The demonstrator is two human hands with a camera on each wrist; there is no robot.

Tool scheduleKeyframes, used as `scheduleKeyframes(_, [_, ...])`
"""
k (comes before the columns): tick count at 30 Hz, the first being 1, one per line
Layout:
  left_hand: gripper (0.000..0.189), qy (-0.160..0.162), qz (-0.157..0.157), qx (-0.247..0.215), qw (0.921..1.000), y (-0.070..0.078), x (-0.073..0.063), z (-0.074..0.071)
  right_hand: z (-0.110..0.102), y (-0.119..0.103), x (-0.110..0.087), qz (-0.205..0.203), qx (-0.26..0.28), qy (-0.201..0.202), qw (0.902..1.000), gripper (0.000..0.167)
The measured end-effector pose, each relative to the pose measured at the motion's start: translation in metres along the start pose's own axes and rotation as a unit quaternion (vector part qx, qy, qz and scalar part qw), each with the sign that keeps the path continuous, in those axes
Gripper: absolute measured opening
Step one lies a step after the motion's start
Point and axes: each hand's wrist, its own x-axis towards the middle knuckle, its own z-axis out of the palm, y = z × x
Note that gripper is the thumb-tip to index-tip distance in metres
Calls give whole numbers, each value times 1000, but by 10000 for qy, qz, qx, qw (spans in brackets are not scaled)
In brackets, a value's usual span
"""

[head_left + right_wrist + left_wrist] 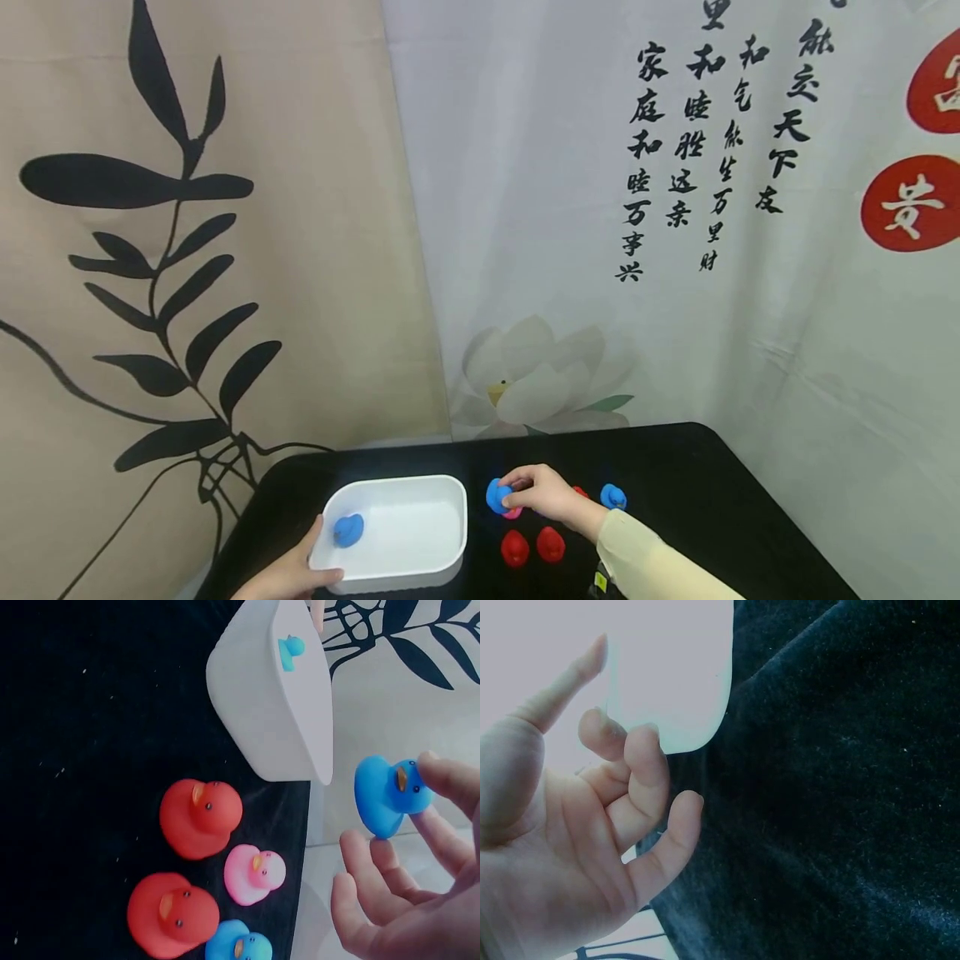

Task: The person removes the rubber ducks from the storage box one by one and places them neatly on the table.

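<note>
My right hand [551,497] pinches a blue rubber duck [381,796] between thumb and fingers, raised over the table to the right of a white plastic tub [405,575]. Inside that tub, toward its left side, lies another blue duck [348,530]. My left hand [288,575] holds the tub at its left end, thumb by the near corner and fingers along the side wall. Below the raised duck is a pink duck [255,874], partly hidden in the head view. Two red ducks [514,548] sit nearer to me, and a further blue duck [612,497] stands right of my right hand.
Black cloth [832,787] covers the table. Part of a red thing [580,492] shows behind my right hand. A dark object with a yellow label [601,581] lies by my right sleeve [652,554]. A printed curtain [525,208] hangs behind the table's far edge.
</note>
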Motion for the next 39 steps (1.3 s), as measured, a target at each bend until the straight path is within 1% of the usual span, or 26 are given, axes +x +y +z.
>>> scheduleKeyframes(2, [104, 19, -48, -3, 10000, 0, 1, 0, -4, 1, -3, 46, -48, 19, 10000, 27])
scheduleKeyframes(9, [105, 150, -201, 291, 9993, 3, 1, 2, -18, 9, -9, 196, -50, 50, 9998, 27])
scheduleKeyframes(15, [106, 51, -164, 119, 9998, 5, 0, 1, -28, 10, -15, 142, -177, 197, 9995, 28])
scheduleKeyframes(18, [106, 64, -169, 156, 9997, 3, 1, 0, -29, 3, -21, 111, -239, 270, 9993, 28])
scheduleKeyframes(22, [106, 103, -195, 209, 9995, 1, 2, 0, -29, 5, -23, 157, -329, 351, 9987, 27])
scheduleKeyframes(25, [105, 128, -194, 295, 9993, 2, 0, 1, -32, 15, -22, 251, -344, 367, 9984, 28])
scheduleKeyframes(29, [105, 157, -178, 456, 9987, 4, -2, 2, -34, 17, -26, 332, -284, 378, 9983, 28])
scheduleKeyframes(34, [106, 150, -163, 456, 9987, 4, -3, 2, -37, 23, -30, 388, -223, 377, 9983, 28])
scheduleKeyframes(39, [105, 165, -207, 438, 9987, 2, -1, 2, -39, 29, -36, 432, -173, 373, 9982, 29])
